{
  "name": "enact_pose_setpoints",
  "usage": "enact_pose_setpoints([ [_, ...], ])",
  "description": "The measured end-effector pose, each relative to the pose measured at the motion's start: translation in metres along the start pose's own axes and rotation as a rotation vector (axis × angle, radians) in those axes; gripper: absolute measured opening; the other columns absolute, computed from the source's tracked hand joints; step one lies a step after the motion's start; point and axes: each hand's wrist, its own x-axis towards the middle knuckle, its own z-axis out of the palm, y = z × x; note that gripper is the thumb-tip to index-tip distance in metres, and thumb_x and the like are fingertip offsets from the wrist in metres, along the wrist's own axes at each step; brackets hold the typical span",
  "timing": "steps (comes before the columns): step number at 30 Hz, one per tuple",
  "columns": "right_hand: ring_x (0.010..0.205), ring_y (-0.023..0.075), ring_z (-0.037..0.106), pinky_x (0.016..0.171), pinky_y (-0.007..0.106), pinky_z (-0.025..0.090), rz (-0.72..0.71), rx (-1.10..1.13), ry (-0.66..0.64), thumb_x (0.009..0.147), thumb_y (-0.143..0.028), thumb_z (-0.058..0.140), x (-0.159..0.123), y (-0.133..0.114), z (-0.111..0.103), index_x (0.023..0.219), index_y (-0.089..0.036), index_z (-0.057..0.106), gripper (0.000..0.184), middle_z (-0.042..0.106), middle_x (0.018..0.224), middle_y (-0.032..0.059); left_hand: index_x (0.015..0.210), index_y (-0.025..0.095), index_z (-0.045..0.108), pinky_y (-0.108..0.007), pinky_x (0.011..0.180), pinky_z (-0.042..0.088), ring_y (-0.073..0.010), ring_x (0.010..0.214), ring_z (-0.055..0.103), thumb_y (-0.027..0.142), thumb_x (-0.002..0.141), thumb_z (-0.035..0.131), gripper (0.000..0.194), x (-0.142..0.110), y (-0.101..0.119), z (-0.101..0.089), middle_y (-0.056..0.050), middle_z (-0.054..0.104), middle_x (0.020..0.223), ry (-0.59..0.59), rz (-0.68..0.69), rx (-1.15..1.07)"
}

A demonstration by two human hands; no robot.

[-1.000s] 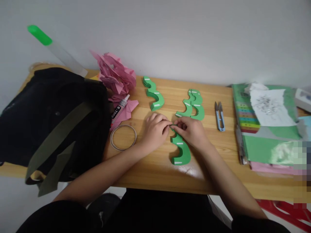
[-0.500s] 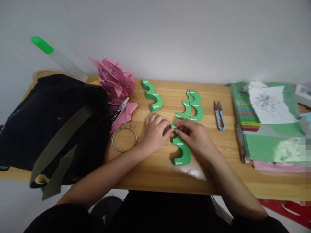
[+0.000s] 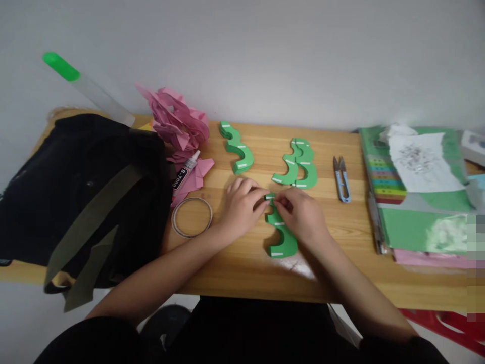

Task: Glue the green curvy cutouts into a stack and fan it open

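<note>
A stack of wavy green paper cutouts lies on the desk in front of me, with short white strips across its top face. My left hand holds the stack's upper end between thumb and fingers. At that end's right side, my right hand has thumb and forefinger pinched together beside a white strip; whatever is between those fingertips is too small to make out. Beyond my hands rest other green cutout stacks with white strips: one on the left, and a touching pair on the right.
Left of my hands lie a tape roll, a B-7000 glue tube, crumpled pink paper and a black bag. Blue thread snips lie to the right, near a green folder with papers. A wall backs the desk.
My right fingertips have shifted slightly right along the stack's upper end and are pinched closer together. My left hand keeps its hold, and the green stacks stay in place.
</note>
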Motion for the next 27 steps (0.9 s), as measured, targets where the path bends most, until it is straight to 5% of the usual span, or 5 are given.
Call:
enact_pose_setpoints([
  [14, 0.070, 0.0196, 0.059, 0.059, 0.028, 0.040, -0.034, -0.034, 0.030, 0.082, -0.021, 0.057, 0.0001, 0.0015, -0.0015, 0.086, -0.019, 0.066, 0.010, 0.066, 0.079, 0.0060, 0.094, 0.022, 0.071, -0.038, 0.082, 0.042, -0.0228, 0.094, 0.052, 0.026, 0.082, 0.069, 0.012, -0.0002, -0.0002, 0.0000, -0.004, 0.061, 0.091, 0.000, 0.010, 0.008],
  [27, 0.073, 0.0212, 0.061, 0.059, 0.028, 0.039, 0.037, -0.120, -0.109, 0.083, -0.017, 0.055, 0.0033, -0.0060, -0.0063, 0.090, -0.016, 0.064, 0.011, 0.067, 0.085, 0.0082, 0.094, 0.021, 0.071, -0.038, 0.082, 0.042, -0.0231, 0.094, 0.052, 0.024, 0.081, 0.071, 0.014, -0.0002, -0.0002, 0.0011, -0.005, 0.062, 0.092, 0.022, 0.013, 0.009],
])
